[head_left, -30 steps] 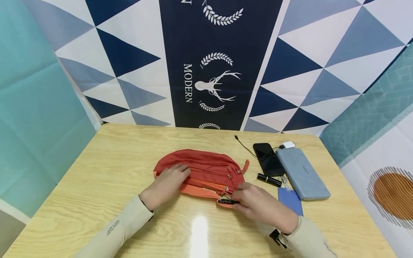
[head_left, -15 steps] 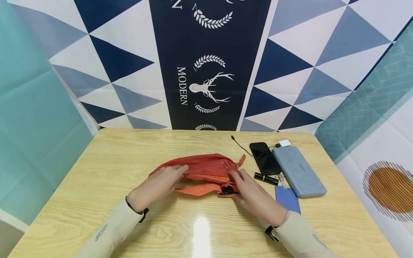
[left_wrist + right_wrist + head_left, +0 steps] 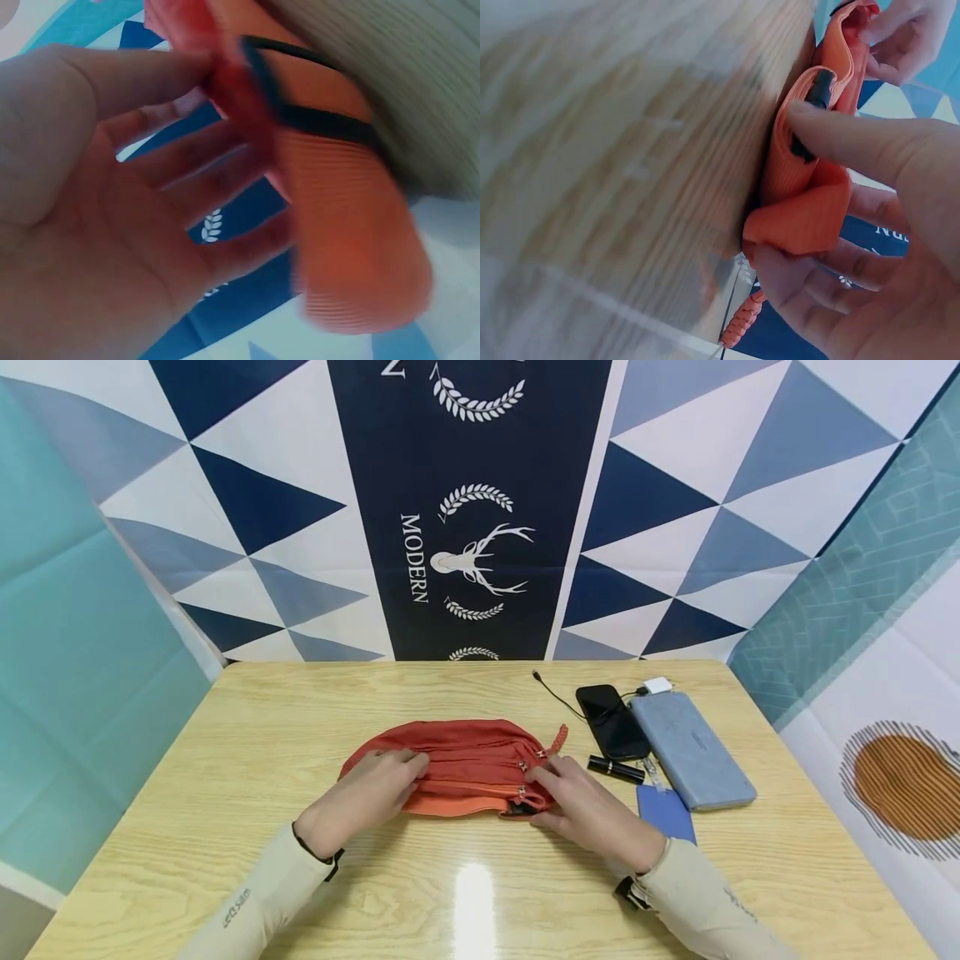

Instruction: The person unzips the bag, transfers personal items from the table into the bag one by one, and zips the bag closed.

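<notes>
A red waist bag (image 3: 461, 737) with several zippers lies on the table between the hands. My left hand (image 3: 363, 795) grips its left end, the thumb against the red fabric and the fingers on the far side. Beside that hand, an orange strap (image 3: 356, 232) hangs folded in the left wrist view. My right hand (image 3: 592, 806) holds the bag's right end. There its thumb lies by a black buckle (image 3: 821, 90), and its fingertips are at the orange webbing (image 3: 799, 221). A braided zipper pull (image 3: 557, 741) sticks out at the right end.
Right of the bag lie a black phone (image 3: 611, 720), a charging cable (image 3: 558, 697) with a white plug (image 3: 657, 685), a black lipstick-like tube (image 3: 615, 769), a blue card holder (image 3: 666, 814) and a blue-grey wallet (image 3: 693, 750). A patterned cloth (image 3: 480, 510) hangs behind the table.
The right hand has moved from the strap's buckle up onto the bag's right end. Both hands tilted the bag, and its front panel now faces up again. The left hand shifted slightly left.
</notes>
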Demonstrator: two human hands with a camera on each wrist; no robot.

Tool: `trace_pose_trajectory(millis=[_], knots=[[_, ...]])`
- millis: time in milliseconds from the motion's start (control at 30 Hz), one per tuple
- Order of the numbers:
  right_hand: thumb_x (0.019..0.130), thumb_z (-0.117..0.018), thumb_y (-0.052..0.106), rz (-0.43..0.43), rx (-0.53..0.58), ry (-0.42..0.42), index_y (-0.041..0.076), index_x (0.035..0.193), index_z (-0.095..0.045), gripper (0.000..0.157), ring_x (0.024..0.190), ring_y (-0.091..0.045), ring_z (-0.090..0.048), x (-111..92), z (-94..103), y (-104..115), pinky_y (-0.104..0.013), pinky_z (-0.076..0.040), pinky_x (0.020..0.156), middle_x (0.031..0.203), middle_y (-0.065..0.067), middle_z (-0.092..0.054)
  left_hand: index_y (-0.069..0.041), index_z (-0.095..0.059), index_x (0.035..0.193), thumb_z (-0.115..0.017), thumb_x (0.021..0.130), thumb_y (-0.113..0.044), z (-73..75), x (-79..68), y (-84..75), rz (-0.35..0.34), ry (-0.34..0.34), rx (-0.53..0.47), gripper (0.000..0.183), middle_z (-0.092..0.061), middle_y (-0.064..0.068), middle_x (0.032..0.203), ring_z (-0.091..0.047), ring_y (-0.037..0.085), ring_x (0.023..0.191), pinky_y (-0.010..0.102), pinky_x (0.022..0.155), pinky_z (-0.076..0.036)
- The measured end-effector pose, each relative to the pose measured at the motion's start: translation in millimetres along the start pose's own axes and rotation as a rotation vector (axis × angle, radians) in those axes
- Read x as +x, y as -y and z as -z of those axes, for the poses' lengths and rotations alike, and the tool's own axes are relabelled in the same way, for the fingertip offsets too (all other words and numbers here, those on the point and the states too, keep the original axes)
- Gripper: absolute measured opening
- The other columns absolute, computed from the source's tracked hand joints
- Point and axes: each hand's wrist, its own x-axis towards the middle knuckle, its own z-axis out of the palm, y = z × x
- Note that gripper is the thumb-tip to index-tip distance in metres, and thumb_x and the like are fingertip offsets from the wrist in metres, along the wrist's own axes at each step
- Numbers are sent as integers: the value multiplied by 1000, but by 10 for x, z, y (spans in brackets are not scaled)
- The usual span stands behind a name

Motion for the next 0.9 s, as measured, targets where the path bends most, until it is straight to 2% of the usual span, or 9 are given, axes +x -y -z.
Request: trace_pose_trajectory(millis=[100, 200, 267, 400, 567, 700, 800, 900], knots=[[79, -85, 29, 20, 19, 5, 13, 120, -65, 48, 92, -11, -52, 24, -2, 11, -32, -50, 76, 108, -1, -55, -12, -62, 100, -72, 90, -13, 51, -25, -69, 27, 3, 66, 15, -63, 1, 91, -63, 19, 84, 36, 69, -50], [78, -86, 30, 21, 22, 3, 13, 117, -64, 47, 90, -12, -50, 25, -10, 30, -32, -49, 75, 105, -1, -54, -13, -64, 107, -72, 91, -17, 117, -29, -217, 13, 3, 70, 18, -65, 3, 99, -64, 23, 93, 41, 78, -52], [77, -87, 29, 19, 23, 3, 12, 114, -64, 47, 89, -12, -49, 18, -20, 43, -33, -48, 73, 105, -1, -54, -13, -64, 110, -70, 93, -19, 150, -23, -347, -25, 9, 60, 19, -65, 3, 100, -64, 22, 94, 40, 80, -53], [77, -87, 31, 13, 30, 26, 13, 110, -62, 45, 82, -11, -46, 18, -34, 56, -28, -43, 68, 96, 3, -51, -13, -64, 109, -68, 94, -21, 183, -3, -615, -93, 42, 29, 17, -64, 0, 99, -63, 16, 89, 32, 76, -53], [77, -86, 32, 19, 29, 23, 13, 106, -59, 44, 74, -9, -40, 7, -38, 59, -24, -37, 63, 86, 7, -44, -14, -65, 112, -70, 93, -27, 71, 144, -874, -173, 8, 61, 23, -67, 0, 102, -65, 13, 92, 29, 78, -54], [78, -86, 32, 43, 21, 1, 12, 102, -58, 42, 75, -10, -42, 13, -59, 76, -26, -39, 64, 86, 5, -46, -16, -65, 113, -69, 93, -35, -50, 299, -998, -218, -19, 89, 29, -67, -2, 101, -64, 13, 90, 29, 75, -53], [80, -84, 29, 47, 10, 4, 11, 107, -59, 41, 82, -12, -49, -1, -68, 75, -31, -45, 70, 93, 3, -52, -19, -65, 112, -72, 89, -45, -114, 422, -1045, -211, -19, 118, 36, -66, -4, 99, -63, 13, 86, 29, 71, -52], [81, -83, 26, 42, 3, 20, 7, 119, -59, 49, 94, -17, -56, -18, -65, 66, -37, -50, 79, 104, -1, -57, -20, -66, 112, -75, 84, -51, -171, 512, -1058, -190, -15, 147, 42, -66, -6, 96, -63, 11, 82, 28, 67, -51]])
